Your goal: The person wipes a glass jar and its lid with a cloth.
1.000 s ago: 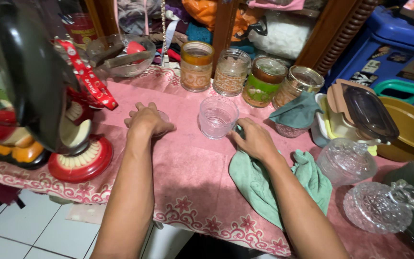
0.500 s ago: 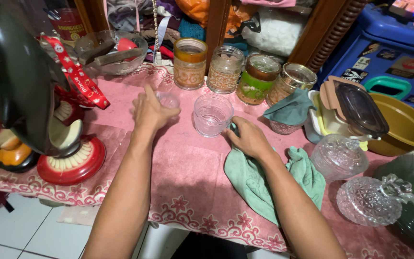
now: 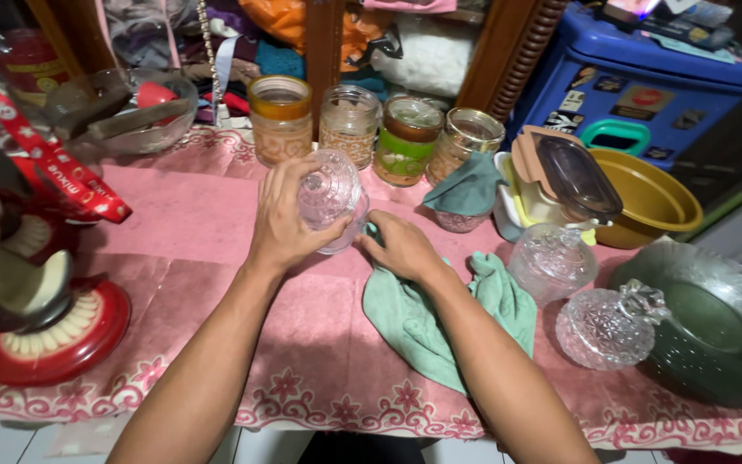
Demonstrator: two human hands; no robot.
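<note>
My left hand grips a clear cut-glass lid and holds it over a clear glass jar on the pink tablecloth. My right hand rests just right of the jar, fingers closed on a corner of a mint-green cloth spread on the table. The jar is mostly hidden behind the lid and my left hand.
Several patterned glass jars line the back. A glass bowl stands back left, a red-based figurine at left. Right side: cut-glass lidded dishes, a green glass plate, stacked containers, a yellow bowl.
My left hand picked the glass lid up from the table and carried it right, onto the clear jar. My right hand stayed on the green cloth. The view shifted right.
</note>
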